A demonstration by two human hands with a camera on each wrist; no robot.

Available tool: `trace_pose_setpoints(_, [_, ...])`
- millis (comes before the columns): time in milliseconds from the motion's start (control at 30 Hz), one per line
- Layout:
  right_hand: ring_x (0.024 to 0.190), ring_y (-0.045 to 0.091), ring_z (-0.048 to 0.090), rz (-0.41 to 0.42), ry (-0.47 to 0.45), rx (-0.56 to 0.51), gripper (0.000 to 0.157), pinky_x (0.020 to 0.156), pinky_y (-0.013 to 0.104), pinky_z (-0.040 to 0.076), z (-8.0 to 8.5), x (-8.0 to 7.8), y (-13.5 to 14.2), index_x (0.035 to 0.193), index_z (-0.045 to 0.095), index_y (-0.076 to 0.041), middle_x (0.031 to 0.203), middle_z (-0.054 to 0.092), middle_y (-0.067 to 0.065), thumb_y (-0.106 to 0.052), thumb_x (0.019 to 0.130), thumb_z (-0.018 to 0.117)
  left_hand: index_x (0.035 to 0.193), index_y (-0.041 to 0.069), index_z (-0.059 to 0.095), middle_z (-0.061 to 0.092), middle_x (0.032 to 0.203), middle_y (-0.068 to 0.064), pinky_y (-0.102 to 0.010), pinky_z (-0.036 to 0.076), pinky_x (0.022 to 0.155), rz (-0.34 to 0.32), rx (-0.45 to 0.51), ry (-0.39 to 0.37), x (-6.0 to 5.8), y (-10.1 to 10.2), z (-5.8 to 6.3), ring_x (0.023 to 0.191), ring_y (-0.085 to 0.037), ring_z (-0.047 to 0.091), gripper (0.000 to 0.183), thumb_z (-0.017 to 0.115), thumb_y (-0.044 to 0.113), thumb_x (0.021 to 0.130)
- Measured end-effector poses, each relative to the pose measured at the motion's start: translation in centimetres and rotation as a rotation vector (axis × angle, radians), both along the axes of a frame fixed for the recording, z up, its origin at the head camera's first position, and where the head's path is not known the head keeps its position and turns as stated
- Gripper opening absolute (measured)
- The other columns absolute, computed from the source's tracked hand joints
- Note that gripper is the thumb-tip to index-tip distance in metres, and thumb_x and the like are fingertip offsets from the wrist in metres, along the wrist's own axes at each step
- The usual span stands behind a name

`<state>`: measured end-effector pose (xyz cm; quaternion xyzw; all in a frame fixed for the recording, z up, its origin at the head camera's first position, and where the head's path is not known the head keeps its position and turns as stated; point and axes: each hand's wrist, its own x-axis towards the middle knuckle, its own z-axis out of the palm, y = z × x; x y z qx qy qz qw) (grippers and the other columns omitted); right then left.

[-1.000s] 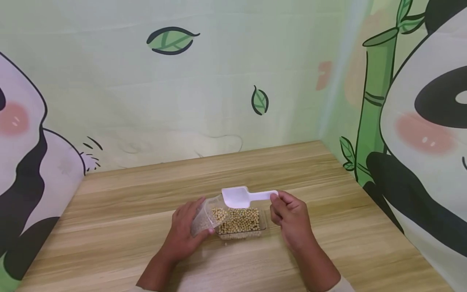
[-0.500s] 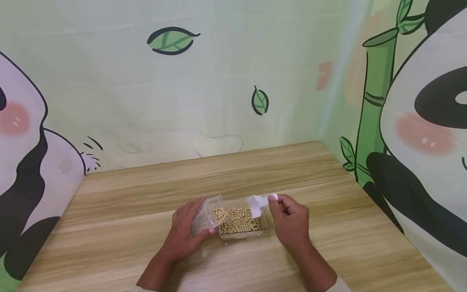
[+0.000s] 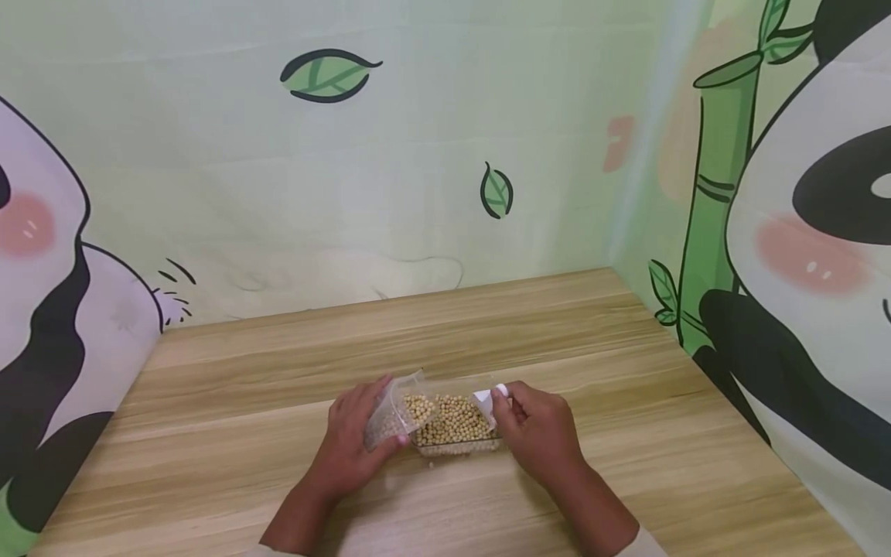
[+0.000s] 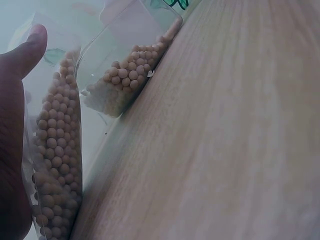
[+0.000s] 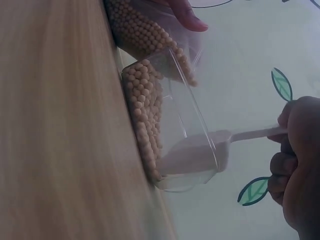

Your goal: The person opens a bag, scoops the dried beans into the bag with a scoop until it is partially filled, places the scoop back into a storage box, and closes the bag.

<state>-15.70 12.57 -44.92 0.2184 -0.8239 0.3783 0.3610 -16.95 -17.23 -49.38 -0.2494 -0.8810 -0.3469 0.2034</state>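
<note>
My left hand [image 3: 346,445] grips a clear plastic bag [image 3: 390,418] of soybeans, thumb on the near side and fingers on the far side. The bag lies tilted, its open mouth at the left end of a clear plastic box [image 3: 459,445]. Soybeans [image 3: 452,418] partly fill the box. My right hand [image 3: 546,437] pinches the handle end of a white scoop [image 3: 483,401]. In the right wrist view the scoop's blade [image 5: 192,154] slants down inside the box, its tip at the beans near the end wall. The left wrist view shows the bag [image 4: 57,150] packed with beans.
The box stands on a wood-grain table [image 3: 278,371]. One loose bean [image 3: 431,465] lies in front of it. Behind the table rises a pale green wall cloth [image 3: 397,193] with printed leaves, and pandas are printed at both sides.
My right hand has moved left and down, and the scoop has turned from level above the box to blade-down inside it. The left hand and the bag have stayed in place.
</note>
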Motion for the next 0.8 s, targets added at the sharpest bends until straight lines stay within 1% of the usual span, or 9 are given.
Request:
trace_pose_setpoints(133, [0.054, -0.009, 0.022, -0.063, -0.138, -0.125, 0.025, 0.048, 0.013, 0.019, 0.3, 0.0, 0.1, 0.072, 0.066, -0.007, 0.054, 0.035, -0.012, 0.002, 0.094, 0.076, 0.16, 0.008, 0.05, 0.065, 0.145, -0.018, -0.07, 0.033, 0.115, -0.002, 0.006, 0.005, 0.0, 0.0, 0.0, 0.135, -0.039, 0.059, 0.084, 0.085, 0.028, 0.086])
trace_pose_setpoints(200, [0.053, -0.006, 0.022, -0.1, -0.237, -0.191, 0.029, 0.049, 0.016, 0.019, 0.4, 0.0, 0.2, 0.069, 0.063, -0.007, 0.054, 0.031, -0.012, 0.0, 0.095, 0.074, 0.16, 0.007, 0.05, 0.066, 0.145, -0.018, -0.071, 0.033, 0.115, 0.002, 0.002, 0.013, -0.1, 0.0, 0.0, 0.135, -0.04, 0.059, 0.084, 0.085, 0.027, 0.086])
trace_pose_setpoints(300, [0.051, -0.002, 0.025, -0.146, -0.393, -0.284, 0.032, 0.049, 0.019, 0.022, 0.6, -0.2, 0.4, 0.068, 0.064, -0.006, 0.053, 0.032, -0.012, -0.004, 0.099, 0.072, 0.16, 0.007, 0.05, 0.066, 0.144, -0.018, -0.071, 0.034, 0.115, 0.007, -0.004, 0.016, -0.1, -0.1, -0.1, 0.134, -0.04, 0.06, 0.084, 0.084, 0.028, 0.086])
trace_pose_setpoints(400, [0.05, 0.003, 0.03, -0.164, -0.551, -0.37, 0.031, 0.049, 0.021, 0.024, 0.7, -0.6, 0.7, 0.072, 0.069, 0.001, 0.052, 0.036, -0.01, -0.008, 0.101, 0.07, 0.161, 0.008, 0.05, 0.066, 0.145, -0.018, -0.071, 0.033, 0.116, 0.01, -0.003, 0.001, -0.1, -0.1, 0.0, 0.135, -0.039, 0.06, 0.084, 0.084, 0.029, 0.087])
trace_pose_setpoints(533, [0.055, 0.009, 0.038, -0.178, -0.757, -0.474, 0.029, 0.051, 0.023, 0.03, 0.7, -1.1, 1.1, 0.09, 0.079, 0.009, 0.058, 0.046, -0.007, -0.015, 0.103, 0.07, 0.161, 0.01, 0.049, 0.065, 0.145, -0.017, -0.072, 0.032, 0.116, 0.005, 0.002, -0.01, 0.0, 0.0, 0.0, 0.136, -0.039, 0.059, 0.084, 0.084, 0.029, 0.087])
trace_pose_setpoints(600, [0.056, 0.01, 0.039, -0.147, -0.854, -0.566, 0.03, 0.051, 0.024, 0.033, 0.7, -1.3, 1.3, 0.099, 0.079, 0.01, 0.059, 0.048, -0.006, -0.017, 0.104, 0.07, 0.161, 0.01, 0.049, 0.065, 0.145, -0.017, -0.072, 0.032, 0.116, 0.002, 0.002, -0.007, 0.0, 0.0, 0.1, 0.136, -0.039, 0.059, 0.084, 0.084, 0.03, 0.087])
trace_pose_setpoints(667, [0.055, 0.008, 0.039, -0.09, -0.936, -0.661, 0.03, 0.051, 0.024, 0.034, 0.7, -1.3, 1.5, 0.103, 0.076, 0.011, 0.06, 0.047, -0.006, -0.018, 0.105, 0.068, 0.161, 0.01, 0.049, 0.065, 0.145, -0.017, -0.071, 0.032, 0.116, 0.001, 0.002, -0.005, 0.0, 0.0, 0.1, 0.136, -0.039, 0.059, 0.084, 0.084, 0.03, 0.087])
trace_pose_setpoints(767, [0.049, 0.006, 0.033, 0.016, -1.029, -0.814, 0.026, 0.048, 0.022, 0.03, 0.7, -1.4, 1.7, 0.103, 0.071, 0.01, 0.056, 0.039, -0.006, -0.015, 0.108, 0.065, 0.161, 0.01, 0.05, 0.065, 0.146, -0.017, -0.071, 0.033, 0.116, 0.004, -0.001, -0.001, 0.0, 0.0, 0.0, 0.136, -0.039, 0.059, 0.084, 0.084, 0.03, 0.087])
trace_pose_setpoints(800, [0.048, 0.005, 0.032, 0.046, -1.052, -0.849, 0.025, 0.047, 0.021, 0.029, 0.7, -1.4, 1.7, 0.102, 0.07, 0.01, 0.057, 0.038, -0.007, -0.014, 0.108, 0.064, 0.161, 0.009, 0.05, 0.065, 0.146, -0.017, -0.07, 0.033, 0.116, 0.003, 0.001, -0.001, 0.0, 0.0, 0.0, 0.136, -0.039, 0.059, 0.084, 0.084, 0.03, 0.087])
